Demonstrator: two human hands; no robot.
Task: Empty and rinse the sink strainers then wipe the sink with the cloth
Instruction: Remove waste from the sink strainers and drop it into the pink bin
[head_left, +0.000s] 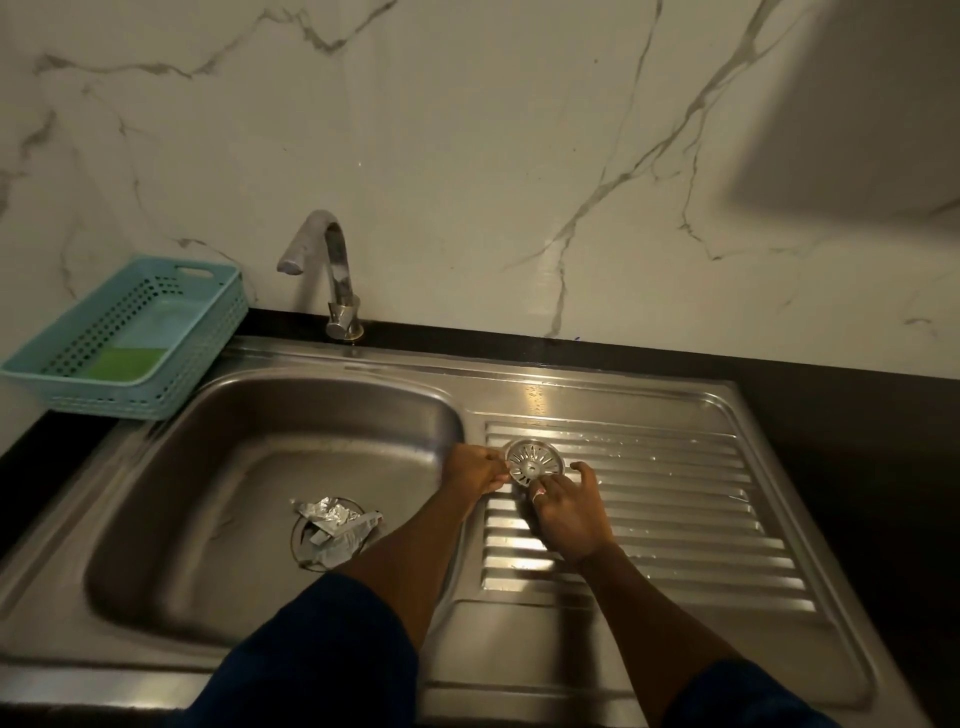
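Round perforated steel strainer (535, 462) on ribbed drainboard (675, 499), near basin edge; left hand (475, 470) and right hand (569, 506) both pinching its rim.

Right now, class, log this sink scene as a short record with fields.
strainer: on the ribbed drainboard, held at its rim
left hand: pinching the strainer's left edge
right hand: fingers on its near edge
sink basin: crumpled foil over the drain
tap: no water running
basket: turquoise, left of tap, green item inside

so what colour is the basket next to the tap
Light teal basket, with a green pad inside; head view.
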